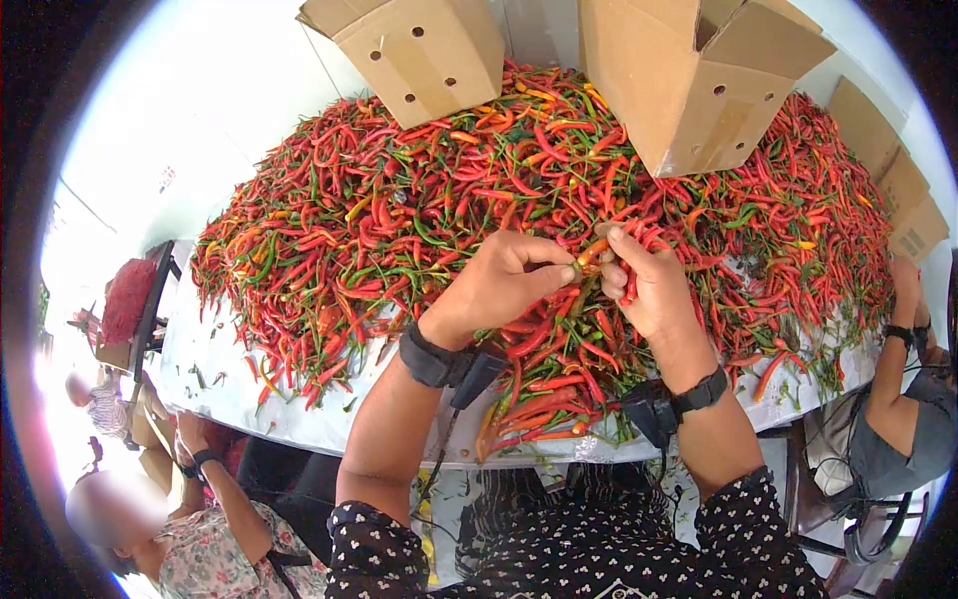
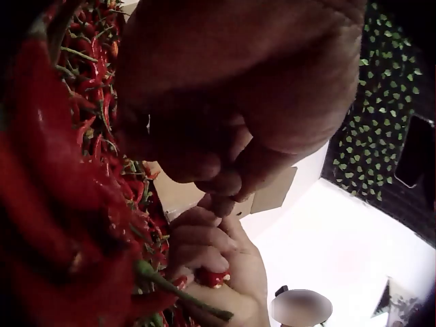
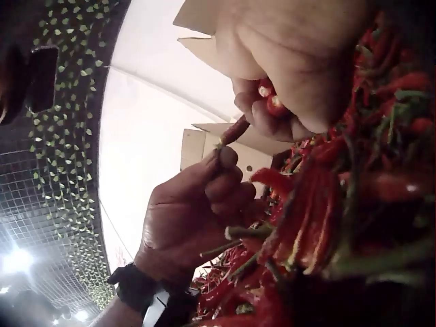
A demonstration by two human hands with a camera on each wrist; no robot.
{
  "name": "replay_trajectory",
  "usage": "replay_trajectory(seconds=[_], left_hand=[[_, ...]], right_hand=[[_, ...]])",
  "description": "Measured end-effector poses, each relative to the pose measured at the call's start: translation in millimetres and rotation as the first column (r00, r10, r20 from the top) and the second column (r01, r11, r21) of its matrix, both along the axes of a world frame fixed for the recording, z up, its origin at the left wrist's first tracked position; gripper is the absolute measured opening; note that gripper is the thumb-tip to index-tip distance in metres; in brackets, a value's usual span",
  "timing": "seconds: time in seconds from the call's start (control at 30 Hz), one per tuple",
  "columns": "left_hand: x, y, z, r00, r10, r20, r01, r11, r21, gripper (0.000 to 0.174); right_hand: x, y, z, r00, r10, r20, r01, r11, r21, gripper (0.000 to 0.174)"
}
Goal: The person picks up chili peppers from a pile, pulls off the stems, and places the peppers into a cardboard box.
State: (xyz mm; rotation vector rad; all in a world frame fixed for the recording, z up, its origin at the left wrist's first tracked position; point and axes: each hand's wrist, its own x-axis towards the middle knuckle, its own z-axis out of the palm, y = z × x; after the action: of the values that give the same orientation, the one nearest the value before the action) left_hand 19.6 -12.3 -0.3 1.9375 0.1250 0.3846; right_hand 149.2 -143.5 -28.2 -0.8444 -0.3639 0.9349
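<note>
Over the middle of a big heap of red, orange and green chillies (image 1: 399,230), the two hands meet. The right hand (image 1: 654,290) holds an orange-red chilli (image 1: 593,252) between thumb and finger, with more red chillies in its curled fingers; in the right wrist view two cut-looking ends of red chillies (image 3: 275,104) show in the right palm. At the stem end of the held chilli (image 3: 235,131), the left hand (image 1: 504,285) pinches with thumb and forefinger. In the left wrist view the left hand (image 2: 238,88) is dark, its fingertips close to the right hand (image 2: 221,262).
Two cardboard boxes (image 1: 429,60) (image 1: 689,90) stand on the heap's far side. The white table edge (image 1: 399,449) runs before the person. Another person (image 1: 220,529) sits at the left, and one more (image 1: 903,399) at the right. Loose stems lie near the edge.
</note>
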Motion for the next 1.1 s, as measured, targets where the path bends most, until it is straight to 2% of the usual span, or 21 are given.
replay_trajectory(seconds=[0.07,0.13,0.17,0.2,0.27,0.3,0.37,0.4,0.47,0.5,0.57,0.6,0.67,0.7,0.77,0.8,0.87,0.93,1.0,1.07,1.1], left_hand=[[-0.3,0.1,1.5,0.999,-0.006,0.038,0.008,0.999,-0.047,0.013],[-1.0,9.6,4.9,0.979,0.187,-0.085,-0.185,0.982,0.041,0.014],[-1.8,14.0,4.6,0.962,0.252,-0.107,-0.234,0.96,0.152,0.014],[-3.1,15.3,3.3,0.962,0.251,-0.106,-0.234,0.96,0.152,0.014],[-4.5,16.5,0.1,0.972,0.234,-0.032,-0.205,0.904,0.375,0.014],[-3.4,17.3,-4.8,0.972,0.234,-0.033,-0.205,0.904,0.375,0.014],[-1.0,17.9,-15.3,0.996,0.076,0.04,-0.085,0.896,0.435,0.016],[-1.3,15.6,-14.5,0.996,0.078,0.039,-0.087,0.897,0.433,0.016],[-2.3,10.4,-9.8,0.986,0.068,-0.152,0.01,0.888,0.459,0.019],[-2.6,9.6,-7.5,0.986,0.068,-0.153,0.01,0.889,0.459,0.019],[-2.5,9.6,-3.9,0.95,0.055,-0.306,0.1,0.879,0.467,0.02],[-1.9,12.2,-8.0,0.95,0.054,-0.306,0.1,0.879,0.467,0.02],[-1.3,20.7,-19.2,0.998,0.025,-0.059,-0.003,0.935,0.356,0.017],[-2.8,22.4,-14.1,0.998,0.024,-0.06,-0.001,0.934,0.356,0.017],[-5.6,23.9,-2.2,0.992,0.004,-0.122,-0.006,1.0,-0.015,0.015],[-5.9,21.8,2.1,0.992,0.002,-0.123,-0.004,1.0,-0.015,0.015],[-6.9,18.3,7.7,0.994,-0.026,-0.102,-0.014,0.927,-0.375,0.016],[-5.4,17.7,5.5,0.996,-0.022,-0.09,-0.015,0.922,-0.388,0.017],[-4.1,18.4,2.2,0.997,-0.019,-0.079,-0.014,0.916,-0.4,0.017],[-2.8,19.6,-0.5,0.995,-0.103,-0.006,0.097,0.952,-0.289,0.016],[-2.6,18.1,0.2,0.995,-0.103,-0.006,0.097,0.952,-0.289,0.016]], right_hand=[[6.1,2.0,-5.3,0.998,-0.029,-0.048,0.031,0.999,0.034,0.017],[12.6,1.9,-7.6,0.994,-0.055,-0.098,0.061,0.996,0.068,0.016],[16.6,0.5,-7.8,0.989,-0.056,-0.138,0.069,0.993,0.091,0.018],[20.8,-1.1,-8.3,0.982,-0.058,-0.177,0.079,0.99,0.113,0.02],[25.5,-1.7,-13.3,0.984,-0.03,-0.178,0.058,0.987,0.153,0.021],[25.0,-1.9,-12.8,0.985,-0.011,-0.171,0.036,0.99,0.14,0.02],[22.5,-1.5,-10.9,0.986,0.012,-0.165,0.009,0.992,0.125,0.02],[20.7,-1.2,-9.4,0.984,0.018,-0.178,0.0,0.995,0.101,0.019],[19.4,-0.3,-9.6,0.981,0.025,-0.192,-0.011,0.997,0.076,0.019],[19.5,0.2,-10.6,0.982,0.043,-0.187,-0.027,0.996,0.087,0.018],[20.2,1.0,-13.4,0.982,0.059,-0.181,-0.042,0.994,0.098,0.017],[20.6,1.5,-15.1,0.981,0.084,-0.174,-0.066,0.992,0.106,0.017],[20.5,1.5,-14.6,0.98,0.109,-0.167,-0.091,0.989,0.114,0.016],[19.1,1.3,-12.3,0.978,0.11,-0.175,-0.097,0.992,0.081,0.016],[17.5,1.0,-12.0,0.977,0.108,-0.185,-0.101,0.994,0.049,0.016],[16.8,0.9,-12.5,0.981,0.132,-0.141,-0.13,0.991,0.019,0.016],[14.0,1.4,-12.7,0.983,0.158,-0.096,-0.159,0.987,-0.012,0.015],[8.1,2.2,-10.7,0.982,0.187,0.006,-0.186,0.98,-0.076,0.015],[2.1,1.6,-7.1,0.982,0.185,0.027,-0.181,0.977,-0.115,0.016],[0.5,1.7,-6.6,0.969,0.242,0.047,-0.236,0.966,-0.11,0.016],[-0.3,0.9,-4.5,0.969,0.242,0.047,-0.236,0.966,-0.109,0.016]])
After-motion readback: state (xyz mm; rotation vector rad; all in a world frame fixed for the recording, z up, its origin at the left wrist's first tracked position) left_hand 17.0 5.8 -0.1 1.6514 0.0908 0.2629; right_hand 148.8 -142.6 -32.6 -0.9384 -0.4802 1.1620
